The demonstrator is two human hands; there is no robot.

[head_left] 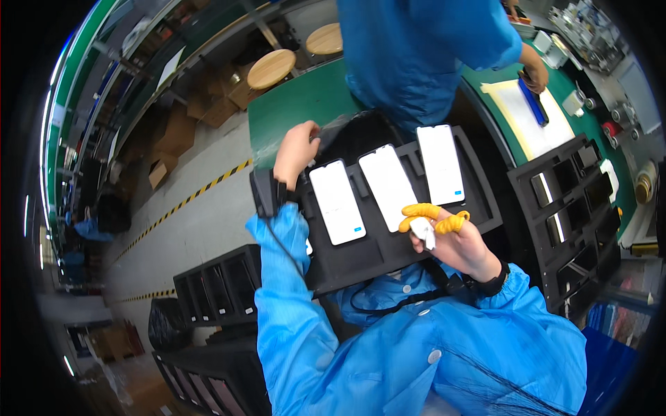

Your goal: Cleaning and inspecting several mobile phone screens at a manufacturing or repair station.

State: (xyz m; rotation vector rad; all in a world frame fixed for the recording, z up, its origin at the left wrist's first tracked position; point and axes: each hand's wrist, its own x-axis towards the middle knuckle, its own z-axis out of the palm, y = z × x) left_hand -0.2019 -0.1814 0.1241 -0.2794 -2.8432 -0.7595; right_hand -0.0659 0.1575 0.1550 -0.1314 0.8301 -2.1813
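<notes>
Over the black tray (378,255), the right hand (463,244) pinches a small white piece (422,233); at the tray's far left, the curled left hand's (297,150) grip is unclear. Lit phones (338,202) lie inside.

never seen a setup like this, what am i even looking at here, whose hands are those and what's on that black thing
There's no robot: these are one person's own hands. The single picture comes from a wide fisheye camera on their head, looking down, so straight edges bend toward the rim.

In front of them is a black tray bearing three phones with lit white screens. The right hand, wearing yellow finger covers, holds a small white object; I can't tell exactly what it is. The left hand is near the tray's far left side, and whether it touches anything is unclear.

Farther off, a co-worker's hand is on a blue tool.
</notes>
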